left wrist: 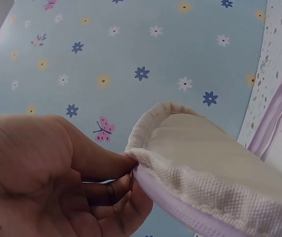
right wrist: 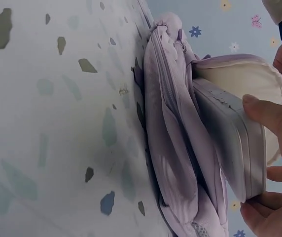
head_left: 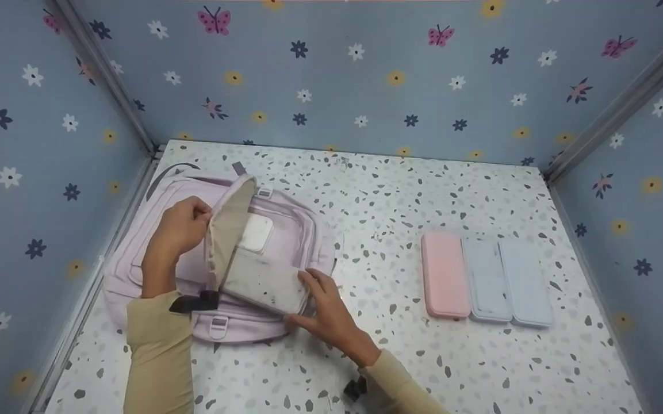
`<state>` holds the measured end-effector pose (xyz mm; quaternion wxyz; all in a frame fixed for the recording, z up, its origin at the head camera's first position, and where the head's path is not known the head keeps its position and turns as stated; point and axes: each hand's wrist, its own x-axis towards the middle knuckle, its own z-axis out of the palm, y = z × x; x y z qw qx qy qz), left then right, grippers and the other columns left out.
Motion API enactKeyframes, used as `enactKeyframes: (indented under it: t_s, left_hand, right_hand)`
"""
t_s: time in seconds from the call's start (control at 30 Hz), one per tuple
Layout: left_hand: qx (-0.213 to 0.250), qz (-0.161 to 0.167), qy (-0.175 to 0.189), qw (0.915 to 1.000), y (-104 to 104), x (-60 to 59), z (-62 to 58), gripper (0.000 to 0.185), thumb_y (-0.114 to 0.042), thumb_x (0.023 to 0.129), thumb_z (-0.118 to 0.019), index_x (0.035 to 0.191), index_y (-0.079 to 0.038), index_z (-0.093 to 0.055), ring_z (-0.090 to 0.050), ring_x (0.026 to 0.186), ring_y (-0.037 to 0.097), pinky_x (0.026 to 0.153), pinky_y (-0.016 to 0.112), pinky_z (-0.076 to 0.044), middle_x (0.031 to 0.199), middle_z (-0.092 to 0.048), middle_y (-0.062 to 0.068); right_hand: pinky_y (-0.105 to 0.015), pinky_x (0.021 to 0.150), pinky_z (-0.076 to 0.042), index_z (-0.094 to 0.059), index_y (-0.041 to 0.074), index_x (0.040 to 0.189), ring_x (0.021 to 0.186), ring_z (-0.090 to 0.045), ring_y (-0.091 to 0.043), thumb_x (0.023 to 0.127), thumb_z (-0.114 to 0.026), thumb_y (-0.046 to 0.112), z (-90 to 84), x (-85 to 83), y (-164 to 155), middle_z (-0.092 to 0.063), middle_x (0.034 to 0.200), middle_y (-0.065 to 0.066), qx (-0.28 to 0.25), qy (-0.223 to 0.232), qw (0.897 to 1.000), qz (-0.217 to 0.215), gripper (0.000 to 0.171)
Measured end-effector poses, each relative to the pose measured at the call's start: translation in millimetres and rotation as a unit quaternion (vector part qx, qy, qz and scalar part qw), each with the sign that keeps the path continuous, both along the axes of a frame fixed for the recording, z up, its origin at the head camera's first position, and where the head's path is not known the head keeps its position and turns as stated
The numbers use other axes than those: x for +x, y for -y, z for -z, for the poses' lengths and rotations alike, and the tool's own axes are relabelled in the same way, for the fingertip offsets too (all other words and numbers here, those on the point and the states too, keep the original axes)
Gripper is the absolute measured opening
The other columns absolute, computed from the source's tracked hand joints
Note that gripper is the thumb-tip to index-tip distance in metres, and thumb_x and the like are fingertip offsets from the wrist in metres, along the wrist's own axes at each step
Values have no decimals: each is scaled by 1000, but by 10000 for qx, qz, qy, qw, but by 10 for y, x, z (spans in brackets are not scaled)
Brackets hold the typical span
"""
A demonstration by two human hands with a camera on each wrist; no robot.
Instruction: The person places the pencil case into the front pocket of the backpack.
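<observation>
While the left hand (head_left: 179, 227) pinches the backpack (head_left: 285, 241) flap (head_left: 225, 227) open, case goes in.
Right hand (head_left: 325, 310) grips the grey pencil case (head_left: 262, 282); next, I'd guess, slide it deeper.

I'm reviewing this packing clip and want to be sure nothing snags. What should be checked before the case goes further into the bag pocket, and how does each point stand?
1. Pocket flap held open: ok, left hand pinches its edge.
2. Grey case gripped firmly: ok, right hand holds its outer end.
3. Case lined up with the opening: ok, its far end is already under the flap.
4. Room inside the pocket: cannot tell, interior hidden.
5. Lilac backpack lying steady on the table: ok, flat.
6. Three remaining cases clear of the hands: ok, side by side to the right.
</observation>
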<state>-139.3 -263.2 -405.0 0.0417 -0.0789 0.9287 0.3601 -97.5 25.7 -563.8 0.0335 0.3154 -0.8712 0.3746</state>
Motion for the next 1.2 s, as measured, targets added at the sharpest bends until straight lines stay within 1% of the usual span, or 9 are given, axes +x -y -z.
enactKeyframes:
  t_s: [0.13,0.33,0.53,0.73,0.97,1.2]
  left_hand:
    - [120,-23,21,9999,-19,3,-22,23,-9,98,-42,110,6,-54,-51,89,30,73,37,-38,97,-54,18]
    - [177,5,-51,9998,-38,4,-39,22,-9,98,-43,109,6,-55,-51,89,30,73,36,-38,97,-54,19]
    - [207,9,-46,9998,-50,-11,-47,22,-10,98,-43,109,6,-54,-51,91,30,75,37,-39,99,-54,19]
    - [225,-8,24,9997,-64,-11,-59,23,-11,99,-43,111,6,-54,-51,92,30,78,40,-40,101,-54,20]
    - [153,50,-19,9999,-64,-31,-38,24,-11,99,-43,112,6,-54,-51,91,31,77,40,-40,100,-55,20]
    - [135,14,-3,9999,-75,-32,-36,24,-11,99,-43,112,6,-54,-52,92,31,78,40,-40,101,-56,20]
  right_hand:
    - [-42,111,-32,-36,3,144,134,-37,-30,76,-76,45,-9,-49,82,-38,145,-19,90,76,9999,-107,89]
    - [-40,111,-31,-35,0,144,133,-39,-29,76,-76,47,-10,-130,190,-40,144,-19,264,102,9992,-291,92]
    - [-35,111,-33,-36,4,144,131,-42,-26,74,-77,49,8,-201,281,-44,142,-16,454,61,9984,-325,93]
    - [-33,109,-34,-34,6,146,129,-44,-24,75,-77,48,-15,-260,348,-45,141,-12,511,199,9976,-412,93]
    - [-35,110,-34,-34,3,146,128,-45,-25,75,-77,49,-18,-339,412,-48,139,-12,494,360,9966,-559,94]
    - [-36,111,-32,-32,1,146,130,-45,-28,75,-78,46,-20,-420,488,-47,140,-15,608,434,9948,-689,96]
